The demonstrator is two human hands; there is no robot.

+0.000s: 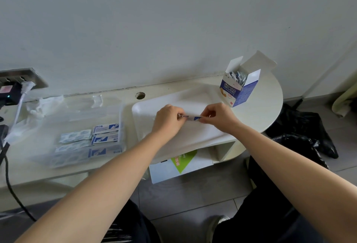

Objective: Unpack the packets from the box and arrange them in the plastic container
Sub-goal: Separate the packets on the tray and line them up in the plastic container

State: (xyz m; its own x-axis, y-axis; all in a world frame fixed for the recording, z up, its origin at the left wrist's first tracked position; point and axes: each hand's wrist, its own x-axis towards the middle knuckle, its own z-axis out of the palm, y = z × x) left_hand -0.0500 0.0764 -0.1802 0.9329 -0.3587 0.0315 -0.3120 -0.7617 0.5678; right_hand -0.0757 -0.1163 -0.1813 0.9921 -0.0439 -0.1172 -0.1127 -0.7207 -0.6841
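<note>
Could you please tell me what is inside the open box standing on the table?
The open box holds a bundle of small blue-and-white packets, their tops showing. The box walls hide their lower parts, so the count cannot be told.

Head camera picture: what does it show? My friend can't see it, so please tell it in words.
The left hand and right hand pinch the ends of one small packet above a white table. An open box with more packets stands at the far right, and a clear plastic container on the left holds several packets.
</note>
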